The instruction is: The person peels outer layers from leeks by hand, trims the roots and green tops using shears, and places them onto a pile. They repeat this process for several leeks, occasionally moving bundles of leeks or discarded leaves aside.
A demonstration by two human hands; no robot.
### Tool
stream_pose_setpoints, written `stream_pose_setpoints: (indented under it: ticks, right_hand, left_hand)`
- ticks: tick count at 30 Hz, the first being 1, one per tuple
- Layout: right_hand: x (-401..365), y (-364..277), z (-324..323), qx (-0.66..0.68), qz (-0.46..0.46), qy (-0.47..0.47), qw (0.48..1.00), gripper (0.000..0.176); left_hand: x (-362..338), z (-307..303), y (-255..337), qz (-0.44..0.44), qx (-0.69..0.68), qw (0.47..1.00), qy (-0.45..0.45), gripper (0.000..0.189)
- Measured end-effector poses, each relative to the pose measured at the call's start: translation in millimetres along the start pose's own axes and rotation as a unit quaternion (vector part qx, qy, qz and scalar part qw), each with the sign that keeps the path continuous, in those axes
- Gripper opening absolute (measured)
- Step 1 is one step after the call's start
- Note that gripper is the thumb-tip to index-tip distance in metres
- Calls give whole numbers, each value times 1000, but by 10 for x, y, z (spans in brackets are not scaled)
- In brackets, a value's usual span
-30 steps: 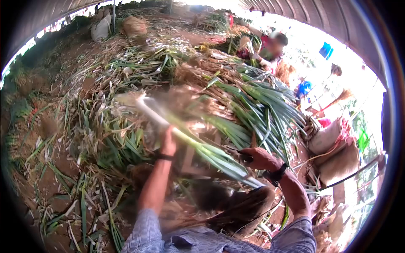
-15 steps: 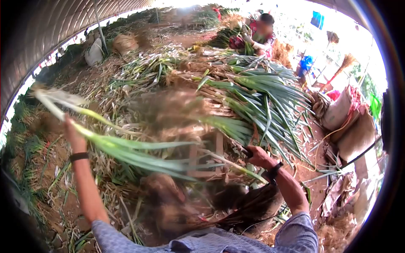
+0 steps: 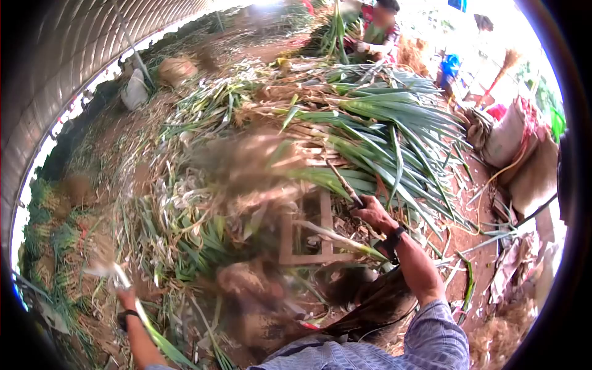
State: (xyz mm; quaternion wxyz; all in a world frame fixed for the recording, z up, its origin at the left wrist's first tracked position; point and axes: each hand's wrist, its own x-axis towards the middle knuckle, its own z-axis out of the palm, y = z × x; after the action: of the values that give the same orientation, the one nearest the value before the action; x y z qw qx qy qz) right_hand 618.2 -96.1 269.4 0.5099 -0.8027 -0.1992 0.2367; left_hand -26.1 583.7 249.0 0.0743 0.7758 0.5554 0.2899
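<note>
At the lower left, my left hand is closed around a long green onion. Its white end points up past the fingers and its green leaves trail down along the forearm. My right hand grips a thin stick-like tool with a dark handle, tip pointing up and left toward the pile. I cannot make out the exact kind of tool. Beyond that tip lies a large pile of green onions, leaves to the right. Another onion stalk rests across a wooden frame near my right wrist.
Onion scraps litter the ground on the left. Sacks stand at the right. A co-worker sits behind the pile, holding onions. A tied bundle and a white sack sit at the back left.
My left hand has swung down with the green onion from in front of the pile to the lower left. My right hand has risen slightly, still holding the tool.
</note>
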Motion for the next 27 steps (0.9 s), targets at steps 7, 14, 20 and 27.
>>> stream_pose_setpoints:
  ticks: [7, 14, 20, 27]
  right_hand:
    - [-165, -88, -56, -152, -1, -91, 984, 30]
    - [-213, -126, -206, -187, -33, -46, 981, 29]
    - [-166, -172, -200, -209, -95, -90, 969, 47]
    - [-233, -425, -294, -186, -121, -73, 972, 46]
  left_hand:
    - [-663, 1636, 3270, -96, -424, 826, -358, 20]
    - [-1433, 3140, 5898, -77, -522, 703, -477, 11]
    - [-1626, 3794, 6516, -268, -541, 684, -410, 27]
    - [-1366, 4084, 6396, -347, -557, 640, -400, 19]
